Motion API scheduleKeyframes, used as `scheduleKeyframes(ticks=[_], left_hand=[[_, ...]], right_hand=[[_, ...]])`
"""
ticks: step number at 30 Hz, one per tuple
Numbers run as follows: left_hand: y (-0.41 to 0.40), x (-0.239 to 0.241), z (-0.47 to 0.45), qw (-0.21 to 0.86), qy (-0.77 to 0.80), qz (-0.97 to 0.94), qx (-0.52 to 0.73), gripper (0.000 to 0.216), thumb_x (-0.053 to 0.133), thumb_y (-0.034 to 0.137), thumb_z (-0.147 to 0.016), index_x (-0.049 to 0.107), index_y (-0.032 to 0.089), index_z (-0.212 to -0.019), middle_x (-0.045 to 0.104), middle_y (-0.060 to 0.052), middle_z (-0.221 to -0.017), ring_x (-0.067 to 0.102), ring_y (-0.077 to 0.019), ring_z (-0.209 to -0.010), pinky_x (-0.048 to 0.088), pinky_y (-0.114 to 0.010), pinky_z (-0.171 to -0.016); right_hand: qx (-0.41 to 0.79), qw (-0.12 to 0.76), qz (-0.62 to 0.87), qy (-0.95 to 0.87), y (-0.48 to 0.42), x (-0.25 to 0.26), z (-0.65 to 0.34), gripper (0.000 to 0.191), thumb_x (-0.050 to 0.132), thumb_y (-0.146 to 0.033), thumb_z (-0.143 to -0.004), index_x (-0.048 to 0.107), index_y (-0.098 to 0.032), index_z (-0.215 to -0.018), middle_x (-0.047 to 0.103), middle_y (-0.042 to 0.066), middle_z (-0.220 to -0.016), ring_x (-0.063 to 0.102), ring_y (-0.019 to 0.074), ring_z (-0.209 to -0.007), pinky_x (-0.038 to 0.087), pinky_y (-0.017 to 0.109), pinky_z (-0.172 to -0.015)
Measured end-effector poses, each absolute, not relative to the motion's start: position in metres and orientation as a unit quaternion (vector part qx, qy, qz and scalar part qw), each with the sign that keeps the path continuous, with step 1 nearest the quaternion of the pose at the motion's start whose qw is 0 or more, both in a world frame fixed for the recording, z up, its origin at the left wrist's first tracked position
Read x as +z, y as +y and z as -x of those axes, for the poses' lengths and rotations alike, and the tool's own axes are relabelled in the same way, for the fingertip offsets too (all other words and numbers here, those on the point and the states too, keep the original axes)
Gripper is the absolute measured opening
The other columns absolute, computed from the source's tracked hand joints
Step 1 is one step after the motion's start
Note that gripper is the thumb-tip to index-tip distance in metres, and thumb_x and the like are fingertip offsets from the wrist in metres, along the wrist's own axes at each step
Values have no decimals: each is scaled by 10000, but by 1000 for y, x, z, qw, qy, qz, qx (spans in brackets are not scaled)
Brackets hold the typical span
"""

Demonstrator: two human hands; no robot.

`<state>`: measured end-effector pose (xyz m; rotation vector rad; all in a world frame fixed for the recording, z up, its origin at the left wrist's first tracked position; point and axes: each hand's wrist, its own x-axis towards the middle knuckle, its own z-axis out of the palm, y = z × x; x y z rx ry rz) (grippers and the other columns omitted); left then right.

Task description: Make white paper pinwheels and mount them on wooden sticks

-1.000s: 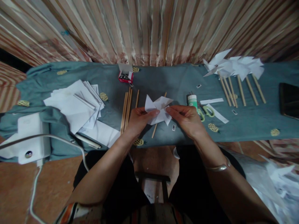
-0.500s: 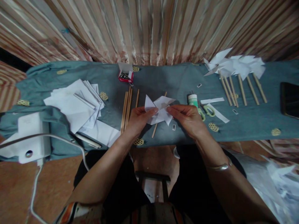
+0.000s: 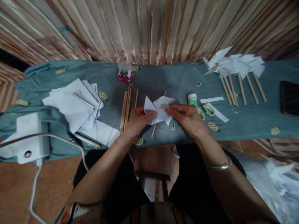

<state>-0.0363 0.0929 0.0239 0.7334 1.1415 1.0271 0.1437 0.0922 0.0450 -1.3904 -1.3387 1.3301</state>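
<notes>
Between my hands, above the cloth-covered table, is a white paper pinwheel (image 3: 160, 112) with its blades folded in toward the middle. My left hand (image 3: 141, 120) pinches its left side, thumb on top near the centre. On the right side, my right hand (image 3: 184, 118) grips the paper between thumb and fingers. A thin wooden stick (image 3: 154, 130) lies under the pinwheel, its two ends showing; whether they touch is hidden. Several more wooden sticks (image 3: 126, 107) lie left of the pinwheel. Right of my right hand are a glue stick (image 3: 192, 99) and green-handled scissors (image 3: 208, 109).
A stack of white paper (image 3: 72, 102) and a pen (image 3: 87, 140) lie at the left, near a white device (image 3: 32, 137) with a cable. An open red box of small metal pieces (image 3: 125, 75) stands at the back. Finished pinwheels (image 3: 243, 65) and a dark phone-like object (image 3: 289, 98) are at right.
Both hands stay on the pinwheel in nearly the same place. Its left blade looks slightly more curved now. The whole view has shifted a little.
</notes>
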Motion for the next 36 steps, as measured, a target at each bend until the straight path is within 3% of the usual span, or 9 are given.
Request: scheduleKeyframes(ticks=[36], left_hand=[[92, 25, 34, 648, 514, -341, 447, 95, 757, 252, -582, 731, 173, -629, 701, 2, -613, 593, -107, -554, 445, -224, -550]], right_hand=[[476, 353, 549, -589, 91, 50, -146, 158, 715, -347, -759, 791, -212, -725, 755, 9, -743, 626, 151, -660, 447, 270, -588]])
